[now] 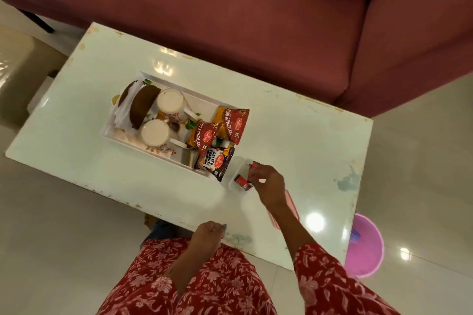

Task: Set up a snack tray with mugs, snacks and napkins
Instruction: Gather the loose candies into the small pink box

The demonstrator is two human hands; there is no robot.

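The white rectangular tray (pixel 112 133) held two mugs, packets; right hand (pixel 268 184) pinched a red sachet (pixel 253 170) over a clear tub (pixel 236 176); left hand (pixel 208 234) curled shut, empty

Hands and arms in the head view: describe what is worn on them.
Both arms wear loose red sleeves with a white floral print: the left sleeve and right sleeve end near the elbow, forearms bare. The left hand shows a blue-painted nail; the right hand wears nothing I can make out.
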